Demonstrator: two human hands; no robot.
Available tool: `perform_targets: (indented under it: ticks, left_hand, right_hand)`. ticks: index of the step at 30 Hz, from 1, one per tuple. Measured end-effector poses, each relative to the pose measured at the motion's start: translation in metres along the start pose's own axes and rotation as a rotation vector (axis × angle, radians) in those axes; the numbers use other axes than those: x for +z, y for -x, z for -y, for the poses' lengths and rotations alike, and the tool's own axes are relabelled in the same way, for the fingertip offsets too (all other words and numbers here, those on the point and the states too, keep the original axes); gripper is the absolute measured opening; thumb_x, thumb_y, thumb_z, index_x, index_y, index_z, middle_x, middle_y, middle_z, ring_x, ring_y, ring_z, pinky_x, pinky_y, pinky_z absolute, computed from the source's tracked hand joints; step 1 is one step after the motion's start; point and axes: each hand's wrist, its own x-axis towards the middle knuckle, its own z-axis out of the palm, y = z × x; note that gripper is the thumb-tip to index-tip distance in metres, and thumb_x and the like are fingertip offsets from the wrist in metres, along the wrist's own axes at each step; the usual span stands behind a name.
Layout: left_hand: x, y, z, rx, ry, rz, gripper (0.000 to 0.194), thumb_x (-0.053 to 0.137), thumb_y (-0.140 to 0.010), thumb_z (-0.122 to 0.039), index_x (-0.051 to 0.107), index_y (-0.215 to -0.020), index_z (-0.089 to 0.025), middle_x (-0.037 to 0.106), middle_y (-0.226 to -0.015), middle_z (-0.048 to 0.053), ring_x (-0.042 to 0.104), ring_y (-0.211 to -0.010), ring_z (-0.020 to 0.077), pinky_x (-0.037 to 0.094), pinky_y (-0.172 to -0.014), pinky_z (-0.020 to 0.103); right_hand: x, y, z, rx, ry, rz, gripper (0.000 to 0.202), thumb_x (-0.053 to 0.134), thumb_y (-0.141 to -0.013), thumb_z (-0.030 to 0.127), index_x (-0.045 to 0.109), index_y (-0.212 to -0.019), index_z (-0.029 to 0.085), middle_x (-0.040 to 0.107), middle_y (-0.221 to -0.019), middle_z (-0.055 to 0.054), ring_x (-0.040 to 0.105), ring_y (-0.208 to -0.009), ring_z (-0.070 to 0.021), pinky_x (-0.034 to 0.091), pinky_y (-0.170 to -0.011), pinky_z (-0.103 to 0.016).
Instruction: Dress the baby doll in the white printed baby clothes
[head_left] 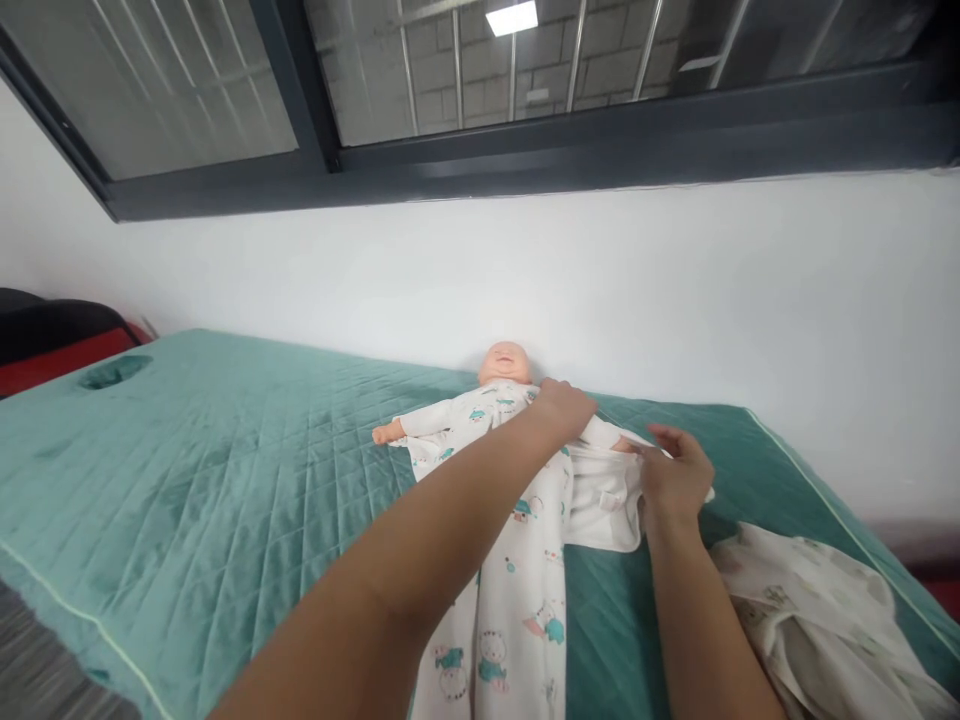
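A baby doll (505, 363) lies on its back, its head near the wall. It wears white printed baby clothes (517, 580) with long legs stretching toward me. One sleeved doll arm (427, 420) points out to the left, its hand showing. My left hand (568, 408) is closed on the clothes at the doll's shoulder on the right side; its fingertips are partly hidden. Farther right, my right hand (675, 472) pinches the white sleeve edge beside the doll's other hand (622, 445). An opened white front flap (604, 505) spreads below that arm.
A green quilted cover (262, 480) lies over the bed, with a hole (116, 372) at far left. Crumpled pale printed cloth (817, 610) sits at the lower right. Behind are a white wall (712, 290) and a dark-framed window. A black and red object (60, 340) stands at the left.
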Motion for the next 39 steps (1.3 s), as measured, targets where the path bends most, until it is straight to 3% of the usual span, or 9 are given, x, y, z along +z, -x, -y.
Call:
perform_targets:
  ticks: [3, 8, 11, 18, 27, 34, 39]
  left_hand:
    - [-0.005, 0.007, 0.005, -0.021, -0.014, -0.018, 0.032, 0.055, -0.088, -0.017, 0.065, -0.118, -0.021, 0.068, -0.119, 0.013, 0.063, -0.108, 0.0261, 0.050, -0.091, 0.041]
    - [-0.011, 0.016, 0.008, -0.011, -0.019, -0.048, 0.035, 0.049, -0.090, -0.017, 0.061, -0.122, -0.019, 0.065, -0.123, 0.013, 0.062, -0.109, 0.0257, 0.051, -0.089, 0.039]
    - [-0.012, 0.019, 0.008, -0.012, -0.013, -0.075, 0.034, 0.048, -0.089, -0.015, 0.061, -0.121, -0.018, 0.064, -0.123, 0.013, 0.061, -0.110, 0.0262, 0.051, -0.088, 0.040]
    - [-0.014, 0.023, 0.013, -0.027, 0.032, -0.085, 0.034, 0.051, -0.088, -0.015, 0.058, -0.120, -0.020, 0.063, -0.122, 0.012, 0.060, -0.109, 0.0261, 0.051, -0.087, 0.040]
    - [-0.016, 0.025, 0.023, -0.012, 0.050, -0.074, 0.035, 0.049, -0.087, -0.012, 0.058, -0.120, -0.020, 0.065, -0.118, 0.011, 0.061, -0.106, 0.0264, 0.052, -0.083, 0.040]
    - [0.000, 0.017, 0.017, 0.023, 0.093, -0.062, 0.027, 0.051, -0.089, -0.022, 0.061, -0.114, -0.022, 0.066, -0.118, 0.010, 0.061, -0.107, 0.0271, 0.051, -0.085, 0.041]
    - [0.014, 0.006, 0.006, 0.027, 0.111, -0.019, 0.029, 0.056, -0.085, -0.020, 0.061, -0.114, -0.022, 0.066, -0.120, 0.009, 0.061, -0.110, 0.0278, 0.049, -0.090, 0.042]
  right_hand:
    - [0.002, 0.003, 0.004, 0.024, -0.071, -0.032, 0.036, 0.059, -0.058, 0.025, 0.070, -0.091, 0.016, 0.069, -0.093, -0.007, 0.062, -0.090, -0.0248, 0.051, -0.078, -0.038]
    - [0.001, 0.011, 0.021, 0.273, -0.451, -0.067, 0.040, 0.067, -0.049, 0.019, 0.067, -0.088, 0.016, 0.067, -0.091, -0.005, 0.062, -0.079, -0.0191, 0.051, -0.064, -0.029]
    - [-0.001, 0.013, 0.029, 0.364, -0.563, -0.035, 0.042, 0.074, -0.045, 0.017, 0.066, -0.086, 0.016, 0.067, -0.090, -0.003, 0.062, -0.071, -0.0154, 0.050, -0.057, -0.025]
    - [-0.006, 0.016, 0.042, 0.455, -0.642, 0.025, 0.044, 0.079, -0.042, 0.018, 0.066, -0.085, 0.016, 0.070, -0.086, -0.003, 0.064, -0.068, -0.0158, 0.052, -0.052, -0.024]
    - [-0.005, 0.015, 0.034, 0.410, -0.567, -0.114, 0.032, 0.076, -0.048, 0.017, 0.070, -0.079, 0.019, 0.071, -0.084, -0.003, 0.064, -0.070, -0.0171, 0.053, -0.053, -0.026]
    - [-0.006, 0.010, 0.028, 0.466, -0.582, 0.059, 0.038, 0.067, -0.055, 0.018, 0.066, -0.092, 0.017, 0.070, -0.088, -0.002, 0.066, -0.074, -0.0168, 0.055, -0.059, -0.025]
    - [-0.006, 0.011, 0.036, 0.511, -0.569, 0.075, 0.037, 0.063, -0.057, 0.018, 0.067, -0.094, 0.018, 0.071, -0.096, -0.003, 0.067, -0.079, -0.0165, 0.057, -0.061, -0.023]
